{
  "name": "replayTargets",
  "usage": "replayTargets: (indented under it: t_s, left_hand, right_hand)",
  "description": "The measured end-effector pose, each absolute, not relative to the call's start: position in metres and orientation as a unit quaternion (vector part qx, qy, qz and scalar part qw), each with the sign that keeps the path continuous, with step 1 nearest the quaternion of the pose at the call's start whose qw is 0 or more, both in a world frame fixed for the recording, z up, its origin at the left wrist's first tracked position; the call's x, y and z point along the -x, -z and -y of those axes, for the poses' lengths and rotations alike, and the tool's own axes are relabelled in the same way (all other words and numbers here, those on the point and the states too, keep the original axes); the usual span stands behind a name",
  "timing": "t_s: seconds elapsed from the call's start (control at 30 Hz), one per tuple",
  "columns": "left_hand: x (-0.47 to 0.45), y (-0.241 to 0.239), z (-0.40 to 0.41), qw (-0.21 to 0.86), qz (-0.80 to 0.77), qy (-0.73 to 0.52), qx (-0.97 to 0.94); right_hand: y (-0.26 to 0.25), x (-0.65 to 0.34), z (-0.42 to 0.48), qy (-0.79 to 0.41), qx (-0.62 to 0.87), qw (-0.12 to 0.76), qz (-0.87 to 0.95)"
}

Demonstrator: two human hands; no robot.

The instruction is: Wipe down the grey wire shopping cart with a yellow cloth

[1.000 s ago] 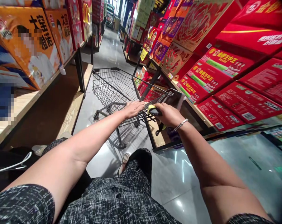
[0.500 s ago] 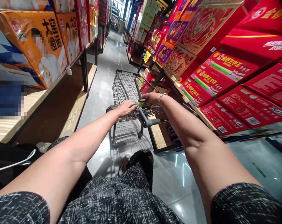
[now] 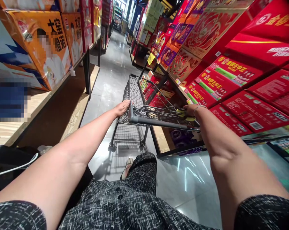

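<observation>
Empty black wire shopping cart (image 3: pixel 139 92) is standing just beside the red-box shelf (image 3: pixel 232 105) — probably rolling light, frame stiff. Left hand (image 3: pixel 122 108) is clasping the grey handle bar (image 3: pixel 158 122) at its end away from the shelf; right hand (image 3: pixel 190 110) is resting at the shelf-side end — cannot tell its grip.

Black wire-mesh cart (image 3: pixel 134 92) with a grey handle (image 3: pixel 163 123). Right boxes (image 3: pixel 252 108) are red with gold and green print, left boxes (image 3: pixel 48 48) orange. Clothing (image 3: pixel 125 201) is black, flecked white. The floor (image 3: pixel 108 80) is glossy grey.

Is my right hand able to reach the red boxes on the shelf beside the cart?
Probably yes: the right hand rests on the cart, with the red boxes just beside it and nothing between.
</observation>
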State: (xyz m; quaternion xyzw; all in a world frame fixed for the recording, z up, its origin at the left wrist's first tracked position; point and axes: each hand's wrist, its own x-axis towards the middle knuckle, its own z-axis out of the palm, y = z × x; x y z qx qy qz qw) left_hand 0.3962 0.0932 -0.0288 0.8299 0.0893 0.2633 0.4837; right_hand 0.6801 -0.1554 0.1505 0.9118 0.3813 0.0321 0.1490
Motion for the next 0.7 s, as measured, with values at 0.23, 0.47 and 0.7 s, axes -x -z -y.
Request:
replayTargets:
  t_s: [0.23, 0.47, 0.7]
  left_hand:
    - [-0.4, 0.035, -0.084, 0.555, -0.116, -0.277, -0.775]
    - [-0.388, 0.023, -0.076, 0.627, -0.149, -0.268, -0.716]
    - [-0.383, 0.019, -0.073, 0.64, -0.123, -0.254, -0.715]
  right_hand:
    - [-0.119, -0.635, 0.189, -0.019, -0.949, 0.193, -0.249]
    - [-0.133, -0.545, 0.143, 0.022, -0.912, 0.195, -0.36]
    - [-0.137, -0.458, 0.09, 0.036, -0.804, -0.008, -0.594]
